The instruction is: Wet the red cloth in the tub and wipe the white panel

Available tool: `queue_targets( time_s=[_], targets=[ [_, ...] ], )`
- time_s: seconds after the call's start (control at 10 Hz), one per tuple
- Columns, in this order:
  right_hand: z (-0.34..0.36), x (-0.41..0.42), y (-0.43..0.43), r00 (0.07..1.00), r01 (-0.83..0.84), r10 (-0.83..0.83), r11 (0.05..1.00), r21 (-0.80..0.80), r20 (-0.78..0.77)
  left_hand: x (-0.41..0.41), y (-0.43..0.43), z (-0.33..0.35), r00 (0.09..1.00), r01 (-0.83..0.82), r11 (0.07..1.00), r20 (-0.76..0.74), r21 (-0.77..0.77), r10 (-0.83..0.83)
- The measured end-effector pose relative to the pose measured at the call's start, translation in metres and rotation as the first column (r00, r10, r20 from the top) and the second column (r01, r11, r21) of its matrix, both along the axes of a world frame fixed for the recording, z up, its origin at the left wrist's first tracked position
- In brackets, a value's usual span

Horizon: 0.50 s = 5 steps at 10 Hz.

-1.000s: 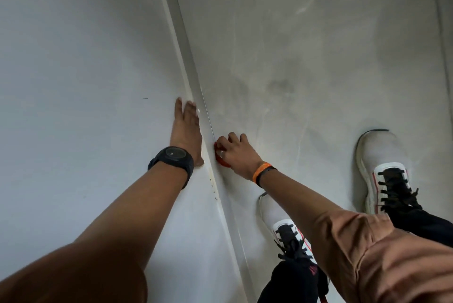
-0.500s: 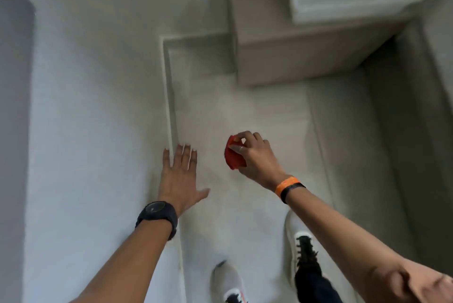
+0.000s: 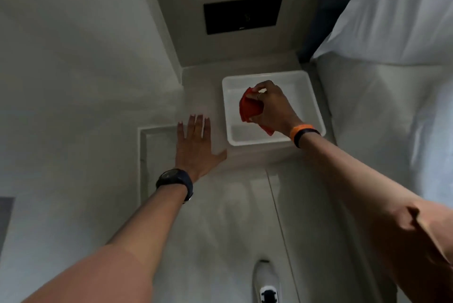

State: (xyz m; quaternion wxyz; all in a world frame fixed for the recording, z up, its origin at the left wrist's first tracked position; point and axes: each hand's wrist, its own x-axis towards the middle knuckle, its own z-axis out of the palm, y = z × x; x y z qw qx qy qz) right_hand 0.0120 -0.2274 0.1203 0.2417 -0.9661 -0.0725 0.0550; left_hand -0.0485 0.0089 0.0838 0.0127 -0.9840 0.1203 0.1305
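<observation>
Head view, nearest first: I note a white shoe (image 3: 267,283) at the bottom edge on the pale floor; further out, the left hand (image 3: 196,145) is spread flat, fingers wide, holding nothing, a black watch (image 3: 175,181) on its wrist; just beyond and to its right, the right hand (image 3: 269,104), orange band (image 3: 300,129) at the wrist, pinches the red cloth (image 3: 250,106), bunched, over the white tub (image 3: 313,106); whether it touches water I cannot tell; farthest, a black rectangle (image 3: 242,14) sits on the wall; white bedding (image 3: 397,20) lies at right.
</observation>
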Motion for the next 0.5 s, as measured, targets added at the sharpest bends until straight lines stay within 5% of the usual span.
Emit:
queue_targets(
  time_s=[0.4, 0.5],
  targets=[
    [-0.100, 0.052, -0.039, 0.949, -0.268, 0.205, 0.924, -0.272, -0.239, 0.037, -0.007, -0.086, 0.992, -0.042, 0.999, -0.123, -0.024, 0.038],
    [-0.081, 0.043, -0.035, 0.981, -0.194, 0.190, 0.932, -0.306, -0.044, 0.037, -0.007, -0.075, 0.996, -0.072, 0.997, -0.056, -0.041, 0.069]
  ],
)
